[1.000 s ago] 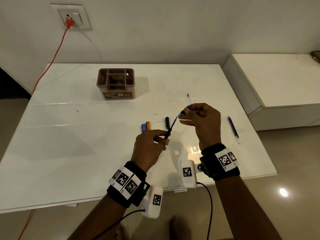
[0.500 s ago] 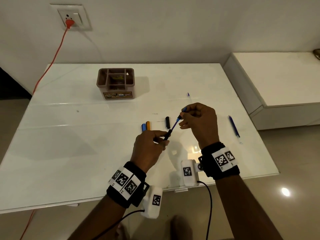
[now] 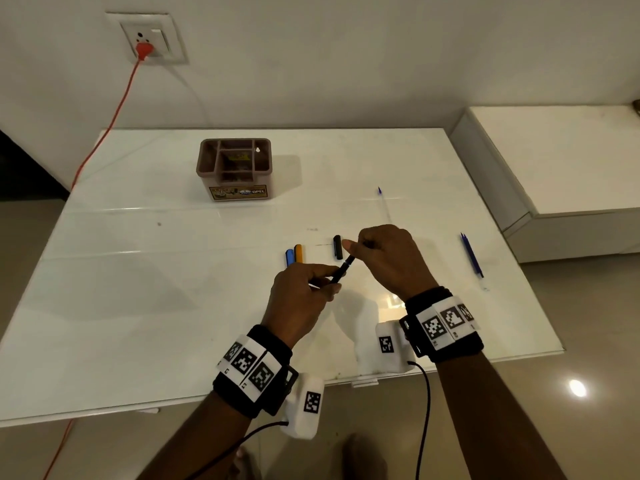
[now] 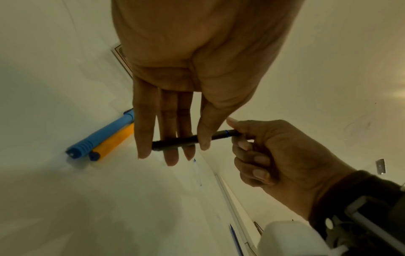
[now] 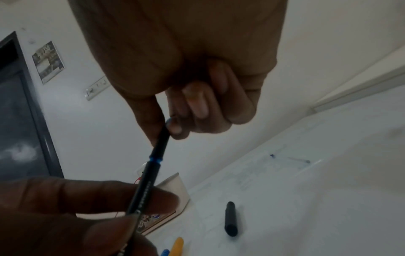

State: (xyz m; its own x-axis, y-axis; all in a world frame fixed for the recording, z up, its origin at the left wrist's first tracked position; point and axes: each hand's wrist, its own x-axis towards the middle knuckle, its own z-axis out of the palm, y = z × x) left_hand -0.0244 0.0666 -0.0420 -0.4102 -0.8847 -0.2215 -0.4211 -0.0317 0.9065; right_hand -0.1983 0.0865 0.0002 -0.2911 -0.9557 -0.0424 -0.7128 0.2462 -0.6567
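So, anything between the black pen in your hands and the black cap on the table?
Nothing visible. The black cap lies just past the right hand, beside the black pen held by it and the left hand. The blue piece and orange piece lie apart, further left.

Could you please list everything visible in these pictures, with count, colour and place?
pen: 1, black with blue ring, held above the table.
pen cap: 1, black, on the table beyond the pen.
blue pen piece: 1, blue, left of the cap.
orange pen piece: 1, orange, beside the blue one.
blue refills: seemingly 2, blue, table's right part.
clear refill: 1, clear, blue tip, table's far side.
desk organiser: 1, brown, far left-centre of table.
table: 1, white.
plug with cord: 1, red-orange, wall socket.
left hand: 1, pinches the pen's lower end.
right hand: 1, pinches its upper end.
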